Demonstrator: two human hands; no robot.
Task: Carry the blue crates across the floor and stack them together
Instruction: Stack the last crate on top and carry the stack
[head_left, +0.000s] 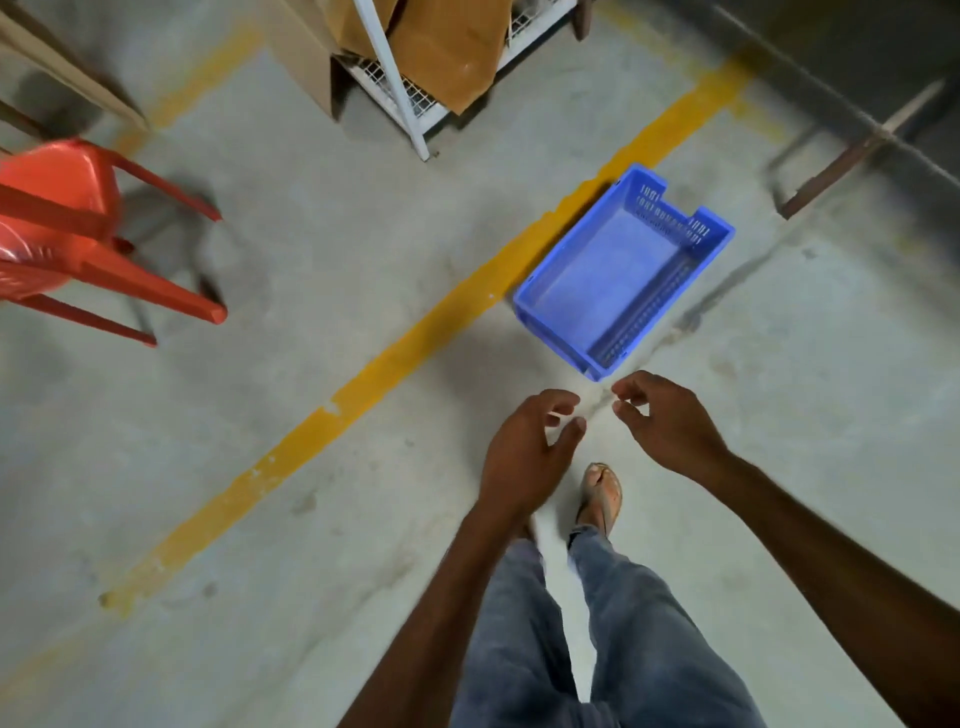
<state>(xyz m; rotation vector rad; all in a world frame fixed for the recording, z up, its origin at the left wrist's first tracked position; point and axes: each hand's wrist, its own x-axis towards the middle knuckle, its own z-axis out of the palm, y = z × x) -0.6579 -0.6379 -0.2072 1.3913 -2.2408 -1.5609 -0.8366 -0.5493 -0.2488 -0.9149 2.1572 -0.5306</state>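
Blue crate (621, 275), empty, lying on the floor (311, 312) at one o'clock beside the yellow line (395, 358), is being approached by left hand (524, 457) and right hand (670, 421), fingers loosely spread, holding nothing; opposite rims are best gripped evenly.

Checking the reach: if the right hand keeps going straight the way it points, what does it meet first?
Probably the near corner of the blue crate, just beyond the right hand; depth is unclear.

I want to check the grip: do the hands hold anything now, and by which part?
Nothing is held. The left hand and right hand are both open and empty, just short of the blue crate, which sits on the floor.
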